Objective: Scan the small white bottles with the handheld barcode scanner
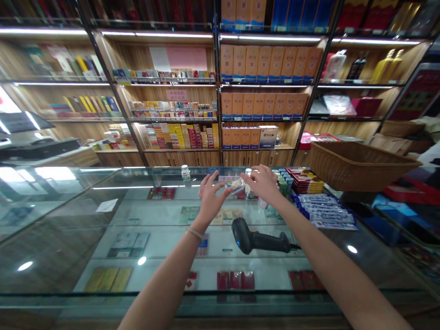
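My left hand [210, 197] pinches the left end of a small clear packet [236, 184] with whitish contents and a spot of yellow and blue, between thumb and forefinger. At the packet's right end, the bent fingers of my right hand [264, 184] close on it. Just beyond and below my right hand stands a small white bottle [250, 195], partly covered by the fingers. A similar white bottle [185, 173] stands alone to the left on the glass counter [165, 224]. Nearer to me lies a black barcode scanner [257, 238], its handle pointing right.
Right of my hands are several green tubes [283, 181], stacked red and yellow boxes [304, 181] and blue-white packets [325, 210]. A brown wicker basket [360, 166] stands at the right. White paper [107, 206] lies left. Stocked shelves [220, 110] line the wall behind.
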### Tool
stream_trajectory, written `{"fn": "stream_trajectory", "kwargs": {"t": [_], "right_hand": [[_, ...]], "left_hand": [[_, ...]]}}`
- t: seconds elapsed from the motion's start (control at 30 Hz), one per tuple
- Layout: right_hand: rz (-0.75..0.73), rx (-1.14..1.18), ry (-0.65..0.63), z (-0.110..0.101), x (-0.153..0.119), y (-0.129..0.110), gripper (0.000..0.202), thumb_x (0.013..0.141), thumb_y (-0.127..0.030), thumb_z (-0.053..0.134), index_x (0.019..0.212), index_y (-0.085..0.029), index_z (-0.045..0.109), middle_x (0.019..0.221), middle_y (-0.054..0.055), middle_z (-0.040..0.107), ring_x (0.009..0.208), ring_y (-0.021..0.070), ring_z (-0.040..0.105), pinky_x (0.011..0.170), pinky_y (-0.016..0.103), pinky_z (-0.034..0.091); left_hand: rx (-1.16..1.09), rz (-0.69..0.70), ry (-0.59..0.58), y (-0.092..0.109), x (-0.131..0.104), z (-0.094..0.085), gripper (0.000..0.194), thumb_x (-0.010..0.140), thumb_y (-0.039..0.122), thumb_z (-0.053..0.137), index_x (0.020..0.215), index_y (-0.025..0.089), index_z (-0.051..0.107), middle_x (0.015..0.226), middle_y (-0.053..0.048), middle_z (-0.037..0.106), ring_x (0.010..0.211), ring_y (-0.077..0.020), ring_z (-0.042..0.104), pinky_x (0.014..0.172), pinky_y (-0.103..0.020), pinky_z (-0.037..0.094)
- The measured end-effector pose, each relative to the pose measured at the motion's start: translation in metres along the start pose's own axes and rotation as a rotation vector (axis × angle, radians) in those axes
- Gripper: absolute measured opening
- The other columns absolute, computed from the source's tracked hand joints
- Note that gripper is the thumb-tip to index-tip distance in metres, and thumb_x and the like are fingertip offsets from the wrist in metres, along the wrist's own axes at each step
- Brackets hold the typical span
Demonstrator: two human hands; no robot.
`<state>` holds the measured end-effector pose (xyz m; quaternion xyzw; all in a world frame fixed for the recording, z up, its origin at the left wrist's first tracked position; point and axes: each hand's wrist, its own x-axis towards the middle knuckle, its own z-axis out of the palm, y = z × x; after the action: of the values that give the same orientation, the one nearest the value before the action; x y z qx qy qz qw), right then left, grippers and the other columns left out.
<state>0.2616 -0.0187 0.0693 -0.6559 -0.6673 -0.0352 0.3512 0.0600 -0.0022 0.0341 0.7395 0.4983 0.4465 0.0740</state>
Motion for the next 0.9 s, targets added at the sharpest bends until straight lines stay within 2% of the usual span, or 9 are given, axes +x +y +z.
{"fn": "stream_trajectory", "kwargs": {"t": [0.17,0.27,0.33,0.43,0.53,0.6,0.67,0.8,0.9], "right_hand": [[0.009,-0.039,-0.019,0.005,-0.010,0.002,0.049,0.102,-0.056,0.043,0.078,-0.024,0.072,0.136,0.006,0.064,0.136,0.0290,0.043,0.111,0.056,0.030],[-0.025,-0.068,0.014,-0.005,-0.021,0.006,0.039,0.103,-0.050,0.043,0.096,-0.024,0.071,0.140,0.008,0.062,0.140,0.0300,0.041,0.114,0.057,0.028],[-0.124,-0.063,-0.013,-0.016,-0.035,0.011,0.037,0.101,-0.052,0.045,0.112,-0.024,0.067,0.142,0.010,0.059,0.141,0.0302,0.040,0.115,0.054,0.029],[-0.280,-0.023,-0.263,-0.032,-0.066,0.017,0.051,0.093,-0.062,0.056,0.126,-0.023,0.059,0.142,0.013,0.057,0.137,0.0312,0.045,0.113,0.052,0.034],[-0.362,-0.055,-0.566,-0.038,-0.096,0.018,0.080,0.072,-0.068,0.076,0.132,-0.019,0.055,0.148,0.018,0.050,0.143,0.0376,0.038,0.116,0.057,0.030],[-0.362,-0.098,-0.632,-0.037,-0.110,0.016,0.081,0.066,-0.063,0.082,0.128,-0.016,0.058,0.151,0.021,0.047,0.146,0.0399,0.033,0.117,0.060,0.027],[-0.364,-0.115,-0.637,-0.033,-0.119,0.013,0.067,0.068,-0.057,0.083,0.118,-0.016,0.064,0.151,0.021,0.046,0.146,0.0402,0.033,0.117,0.060,0.028],[-0.373,-0.052,-0.574,-0.024,-0.126,0.010,0.040,0.074,-0.041,0.080,0.105,-0.018,0.069,0.141,0.018,0.056,0.137,0.0379,0.045,0.112,0.055,0.036],[-0.286,0.065,-0.523,-0.022,-0.126,0.011,0.031,0.075,-0.030,0.074,0.103,-0.018,0.069,0.128,0.016,0.064,0.122,0.0330,0.058,0.105,0.048,0.045]], "left_hand": [[-0.010,-0.029,-0.036,0.002,0.000,-0.001,0.019,0.091,0.042,0.066,0.100,0.031,0.079,0.155,0.000,0.050,0.148,-0.0304,0.033,0.124,-0.057,0.022],[0.002,-0.064,-0.053,0.000,0.002,-0.003,0.021,0.091,0.045,0.066,0.098,0.031,0.080,0.155,0.000,0.051,0.148,-0.0316,0.033,0.123,-0.058,0.022],[0.013,-0.103,-0.063,-0.003,0.004,-0.004,0.022,0.091,0.046,0.065,0.097,0.030,0.081,0.155,-0.001,0.051,0.148,-0.0319,0.033,0.123,-0.057,0.022],[0.047,-0.170,-0.072,-0.008,0.006,-0.007,0.025,0.092,0.047,0.064,0.094,0.029,0.082,0.154,-0.003,0.052,0.148,-0.0325,0.033,0.123,-0.056,0.023],[0.081,-0.206,-0.079,-0.012,0.008,-0.009,0.030,0.093,0.051,0.061,0.093,0.029,0.082,0.154,-0.004,0.052,0.147,-0.0331,0.034,0.122,-0.057,0.024],[0.094,-0.218,-0.082,-0.015,0.007,-0.008,0.032,0.093,0.053,0.060,0.094,0.030,0.082,0.154,-0.003,0.053,0.147,-0.0337,0.034,0.122,-0.059,0.024],[0.098,-0.226,-0.078,-0.019,0.007,-0.006,0.033,0.093,0.054,0.059,0.096,0.031,0.082,0.153,-0.002,0.053,0.146,-0.0343,0.035,0.121,-0.060,0.025],[0.089,-0.219,-0.050,-0.027,0.006,-0.002,0.035,0.092,0.055,0.059,0.095,0.030,0.082,0.152,-0.004,0.055,0.145,-0.0349,0.036,0.121,-0.060,0.025],[0.066,-0.217,-0.037,-0.032,0.006,0.000,0.036,0.092,0.056,0.059,0.095,0.030,0.082,0.151,-0.004,0.056,0.146,-0.0353,0.036,0.120,-0.061,0.025]]}}
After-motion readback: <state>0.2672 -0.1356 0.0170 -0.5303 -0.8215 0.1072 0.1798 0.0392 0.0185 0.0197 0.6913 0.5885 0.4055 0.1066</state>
